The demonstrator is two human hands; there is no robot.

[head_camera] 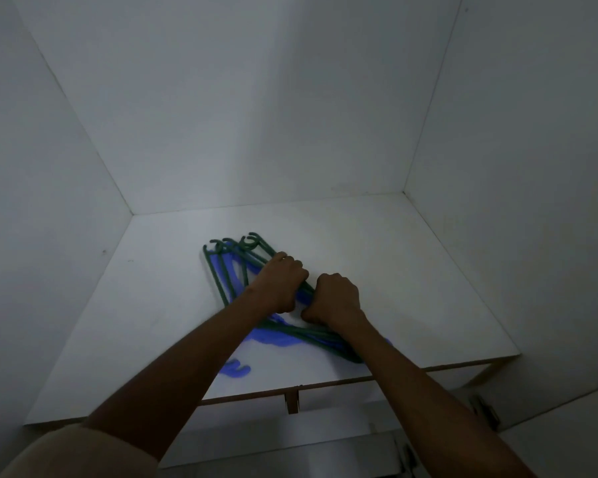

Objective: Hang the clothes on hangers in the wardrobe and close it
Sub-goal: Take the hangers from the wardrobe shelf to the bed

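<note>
Head view: green hangers (221, 270) are gripped beneath left hand (283, 281) and right hand (335, 298), hooks pointing away from both toward the wardrobe's back.

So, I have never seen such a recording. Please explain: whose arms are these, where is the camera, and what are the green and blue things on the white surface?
There is no machine here. A person wears one camera on the head, looking forward and down into a white wardrobe compartment. Both arms are that person's own. On the white shelf lies a bundle of dark green plastic hangers, with some blue hangers under them. The left hand and the right hand both grip the green bundle, fingers curled round it. No clothes are visible.
</note>
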